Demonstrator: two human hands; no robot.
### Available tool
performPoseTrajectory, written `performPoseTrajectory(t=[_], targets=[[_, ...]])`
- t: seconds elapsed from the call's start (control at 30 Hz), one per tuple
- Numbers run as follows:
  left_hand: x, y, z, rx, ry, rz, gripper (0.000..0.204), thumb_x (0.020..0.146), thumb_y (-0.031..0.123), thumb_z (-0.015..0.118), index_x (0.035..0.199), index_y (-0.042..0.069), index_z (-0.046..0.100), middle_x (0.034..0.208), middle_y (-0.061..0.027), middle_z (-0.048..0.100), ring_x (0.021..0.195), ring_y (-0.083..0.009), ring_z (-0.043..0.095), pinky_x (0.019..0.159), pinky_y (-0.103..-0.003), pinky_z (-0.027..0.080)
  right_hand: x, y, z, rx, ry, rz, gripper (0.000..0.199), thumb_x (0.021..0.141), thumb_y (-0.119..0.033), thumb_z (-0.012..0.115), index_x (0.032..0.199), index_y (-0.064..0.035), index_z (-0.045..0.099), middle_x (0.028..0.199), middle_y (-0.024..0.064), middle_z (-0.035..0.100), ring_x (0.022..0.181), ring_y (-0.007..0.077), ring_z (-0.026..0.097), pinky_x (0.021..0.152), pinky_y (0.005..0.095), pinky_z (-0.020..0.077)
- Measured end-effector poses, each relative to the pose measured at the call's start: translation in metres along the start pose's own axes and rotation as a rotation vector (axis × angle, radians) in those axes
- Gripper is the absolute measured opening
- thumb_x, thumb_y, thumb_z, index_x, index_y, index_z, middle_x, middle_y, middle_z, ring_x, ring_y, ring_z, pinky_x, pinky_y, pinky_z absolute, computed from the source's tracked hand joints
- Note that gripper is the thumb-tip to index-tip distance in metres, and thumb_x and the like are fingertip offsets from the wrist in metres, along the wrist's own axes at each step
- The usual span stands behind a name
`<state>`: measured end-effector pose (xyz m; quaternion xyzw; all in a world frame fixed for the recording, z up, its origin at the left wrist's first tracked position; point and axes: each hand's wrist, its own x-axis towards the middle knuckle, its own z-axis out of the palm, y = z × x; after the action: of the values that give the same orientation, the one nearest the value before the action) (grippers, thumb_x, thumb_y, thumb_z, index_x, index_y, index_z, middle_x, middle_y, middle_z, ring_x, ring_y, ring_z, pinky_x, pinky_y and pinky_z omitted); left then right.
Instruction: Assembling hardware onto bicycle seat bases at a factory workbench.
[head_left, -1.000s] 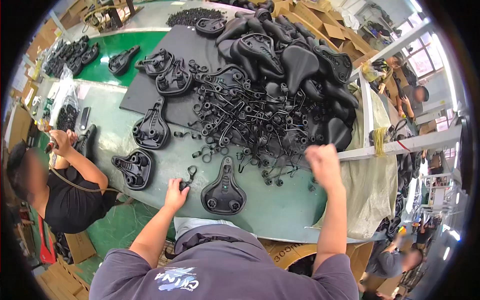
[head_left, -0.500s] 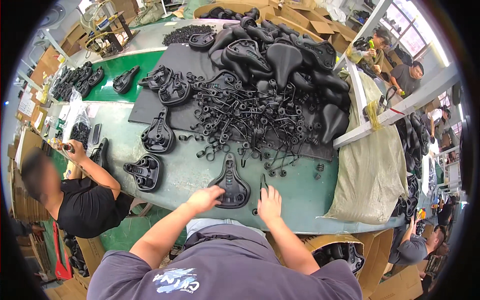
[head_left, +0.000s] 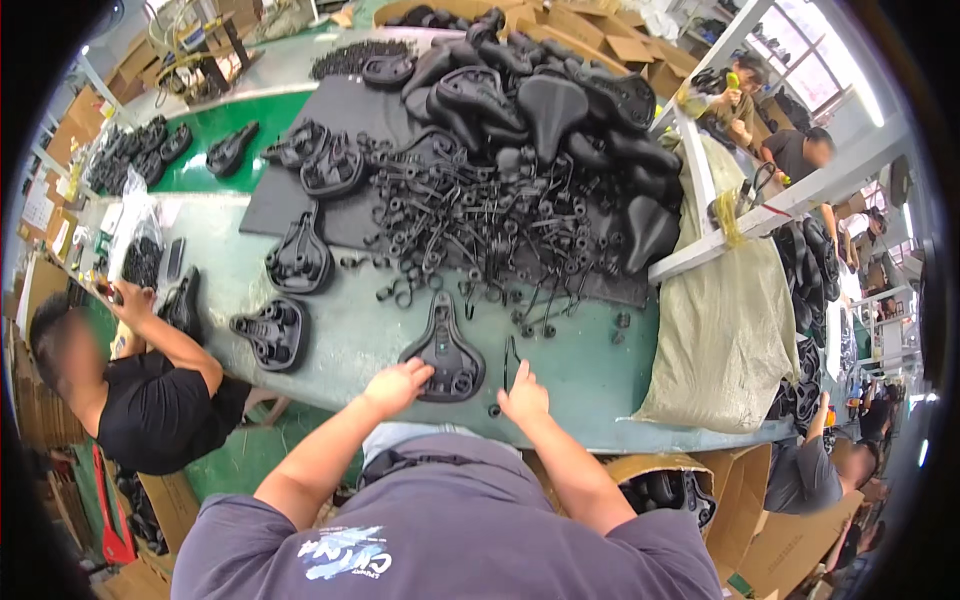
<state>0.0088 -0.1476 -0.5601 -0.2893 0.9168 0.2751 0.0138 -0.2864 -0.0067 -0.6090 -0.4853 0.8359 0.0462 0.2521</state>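
A black bicycle saddle [head_left: 440, 351] lies underside up on the green table in front of me, its narrow nose pointing away. My left hand [head_left: 398, 388] has its bent fingers on the saddle's left edge; the thumb is hidden. To the right of the saddle is a thin black bent metal rod [head_left: 510, 362] with a small round end near the table edge. Close beside this rod is my right hand [head_left: 525, 394], its index finger stretched forward and its thumb apart, near the rod. Whether the thumb touches the rod is unclear.
A tangle of black rods and springs [head_left: 480, 225] lies beyond the saddle, with a heap of black saddles [head_left: 553, 110] behind. More upturned saddles [head_left: 298, 255] stand at left. A pale sack [head_left: 715, 350] and white post border the right. A co-worker [head_left: 150, 400] sits at left.
The whole view has shifted slightly. My right hand's fingers, earlier stretched flat beside the rod, now show thumb and index finger spread apart. My left hand stays at the saddle's edge.
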Motion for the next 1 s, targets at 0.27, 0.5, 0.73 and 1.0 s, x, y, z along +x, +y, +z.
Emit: performPoseTrajectory(t=[0.27,0.5,0.73,1.0], targets=[[-0.009,-0.003,0.001,-0.123,0.026,-0.037,0.054,0.086,0.018,0.079,0.137,0.013,0.061,0.125,-0.0127,0.061,0.106,-0.0391,0.069,0.087,-0.05,0.059,-0.02,-0.001,-0.033,0.522,0.126,0.066,0.087,0.077,-0.038,0.077,0.15,0.002,0.051,0.084,0.0148,0.073,0.08,0.0339,0.074,0.079,0.0452,0.0595],[-0.007,-0.006,-0.003,-0.232,0.059,-0.013,0.055,0.087,0.02,0.078,0.137,0.008,0.058,0.131,-0.016,0.062,0.114,-0.0415,0.066,0.094,-0.049,0.057,-0.035,-0.005,-0.075,1.251,-0.132,0.086,0.051,0.094,-0.021,0.076,0.137,0.0044,0.063,0.083,0.0024,0.066,0.057,0.0083,0.055,0.049,0.026,0.0439],[0.0,-0.021,0.005,-0.329,0.087,-0.026,0.053,0.083,0.016,0.082,0.131,0.01,0.061,0.128,-0.0143,0.065,0.114,-0.04,0.067,0.095,-0.048,0.057,-0.003,-0.027,-0.085,1.738,-0.481,0.284,0.063,0.101,-0.053,0.054,0.134,0.0002,0.062,0.081,0.0049,0.063,0.055,0.0116,0.049,0.051,0.0263,0.0387],[-0.004,-0.015,0.004,-0.458,0.069,-0.107,0.054,0.081,0.012,0.084,0.131,0.01,0.066,0.128,-0.0109,0.066,0.094,-0.0335,0.073,0.086,-0.043,0.06,0.044,-0.075,-0.091,1.59,-0.596,0.288,0.065,0.101,-0.053,0.061,0.13,0.0052,0.061,0.082,0.005,0.062,0.057,0.0094,0.051,0.051,0.0259,0.0409]])
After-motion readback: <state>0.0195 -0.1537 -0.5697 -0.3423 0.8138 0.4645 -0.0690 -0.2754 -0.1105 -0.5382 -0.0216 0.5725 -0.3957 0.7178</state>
